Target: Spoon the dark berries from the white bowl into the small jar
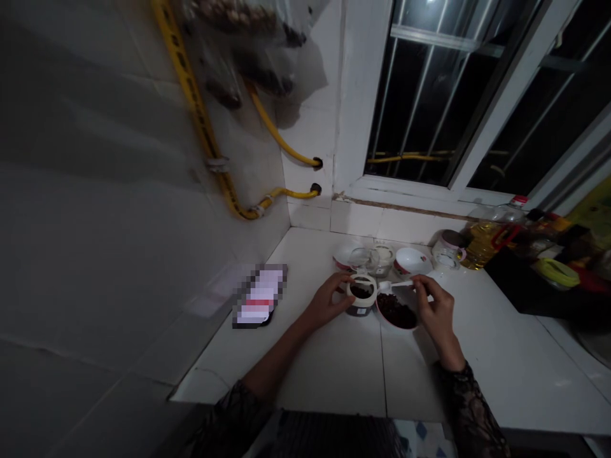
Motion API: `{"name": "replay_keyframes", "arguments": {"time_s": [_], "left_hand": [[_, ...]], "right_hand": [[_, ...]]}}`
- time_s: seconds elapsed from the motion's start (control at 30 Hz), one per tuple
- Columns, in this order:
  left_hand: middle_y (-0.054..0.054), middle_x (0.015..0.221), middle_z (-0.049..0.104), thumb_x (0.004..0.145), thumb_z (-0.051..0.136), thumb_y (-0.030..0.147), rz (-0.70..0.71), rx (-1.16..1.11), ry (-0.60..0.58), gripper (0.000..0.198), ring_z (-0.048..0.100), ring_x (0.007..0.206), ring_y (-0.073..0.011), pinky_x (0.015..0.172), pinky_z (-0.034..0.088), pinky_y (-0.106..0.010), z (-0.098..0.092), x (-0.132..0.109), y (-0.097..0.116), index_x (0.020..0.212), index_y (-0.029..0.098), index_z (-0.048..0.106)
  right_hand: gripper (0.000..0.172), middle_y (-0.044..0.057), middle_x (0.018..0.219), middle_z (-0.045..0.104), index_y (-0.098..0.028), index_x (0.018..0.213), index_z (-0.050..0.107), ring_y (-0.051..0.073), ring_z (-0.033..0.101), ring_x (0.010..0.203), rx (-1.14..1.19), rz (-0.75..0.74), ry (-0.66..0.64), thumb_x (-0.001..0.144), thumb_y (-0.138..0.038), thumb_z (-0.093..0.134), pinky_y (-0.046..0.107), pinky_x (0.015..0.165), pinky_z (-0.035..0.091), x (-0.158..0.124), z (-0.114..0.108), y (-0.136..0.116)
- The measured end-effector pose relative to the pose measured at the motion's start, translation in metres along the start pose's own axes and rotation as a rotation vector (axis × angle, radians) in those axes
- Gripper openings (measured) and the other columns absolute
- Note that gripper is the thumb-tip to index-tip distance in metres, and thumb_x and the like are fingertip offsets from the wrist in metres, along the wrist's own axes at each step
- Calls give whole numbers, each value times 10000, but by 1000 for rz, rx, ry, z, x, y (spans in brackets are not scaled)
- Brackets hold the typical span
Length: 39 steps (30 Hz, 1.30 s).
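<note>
White-tiled table (pixel 334 375) in a corner; dark barred window (pixel 420 83) at upper right, yellow pipe (pixel 191 95) on the wall at upper left.

Centre of frame: small round clear jar with a pale collar (pixel 359 310), upright on the table, dark contents visible through its open top. Left hand (pixel 330 300) is at the jar's left side; its grip curves about the collar, thumb in front, fingers behind.

Just right of the jar: red-rimmed white bowl (pixel 407 298), partly filled with dark reddish-brown bits (pixel 396 312). Right hand (pixel 435 310) is at the bowl's right; its grip pinches the handle end of a small white spoon (pixel 400 284). Spoon head lies to the left, near the jar, above the bowl's upper left edge. Spoon contents: cannot tell.

Behind these: a second lidded clear jar (pixel 383 261) and a white bowl with red marks (pixel 411 259). Right of frame: bottle of yellow oil (pixel 478 247). Left of centre: phone with a lit, pixelated screen (pixel 261 298).
</note>
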State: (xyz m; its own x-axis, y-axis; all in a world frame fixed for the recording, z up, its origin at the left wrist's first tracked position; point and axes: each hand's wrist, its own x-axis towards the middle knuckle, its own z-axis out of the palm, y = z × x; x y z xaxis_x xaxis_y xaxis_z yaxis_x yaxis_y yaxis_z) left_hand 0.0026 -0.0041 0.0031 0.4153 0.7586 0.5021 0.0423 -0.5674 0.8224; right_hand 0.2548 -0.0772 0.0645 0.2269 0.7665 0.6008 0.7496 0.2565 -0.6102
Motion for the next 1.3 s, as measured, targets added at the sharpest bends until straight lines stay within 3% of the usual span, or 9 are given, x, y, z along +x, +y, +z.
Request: {"name": "replay_keyframes", "arguments": {"time_s": [0.13, 0.33, 0.63, 1.3], "left_hand": [[-109, 1239, 615, 856, 655, 345, -15, 5, 6, 311, 591, 1171, -254, 852, 546, -336, 0, 0, 0, 1136, 219, 607], [-111, 1267, 610, 844, 666, 335, -18, -9, 13, 315, 576, 1202, -262, 853, 537, -338, 1, -1, -4, 1134, 224, 606], [-110, 1260, 614, 860, 647, 351, -11, -5, 3, 322, 581, 1184, -251, 862, 530, -344, 0, -1, -5, 1147, 218, 593], [-109, 1258, 610, 848, 662, 325, -14, 0, -1, 322, 589, 1177, -246, 861, 543, -332, 0, 0, -3, 1145, 216, 601]], "right_hand": [[289, 50, 688, 720, -208, 876, 682, 207, 654, 615, -69, 128, -89, 861, -406, 472, 305, 638, 490, 9, -8, 23], [259, 30, 689, 747, -245, 861, 713, 223, 693, 669, -57, 210, -260, 812, -382, 499, 312, 668, 487, 6, 10, 25], [289, 40, 572, 717, -187, 748, 726, 202, 640, 577, 180, 424, -178, 691, -443, 604, 289, 594, 475, 13, 4, 36], [278, 35, 522, 692, -190, 692, 723, 213, 630, 588, 207, 484, -114, 620, -438, 619, 317, 652, 477, 15, 4, 40]]}}
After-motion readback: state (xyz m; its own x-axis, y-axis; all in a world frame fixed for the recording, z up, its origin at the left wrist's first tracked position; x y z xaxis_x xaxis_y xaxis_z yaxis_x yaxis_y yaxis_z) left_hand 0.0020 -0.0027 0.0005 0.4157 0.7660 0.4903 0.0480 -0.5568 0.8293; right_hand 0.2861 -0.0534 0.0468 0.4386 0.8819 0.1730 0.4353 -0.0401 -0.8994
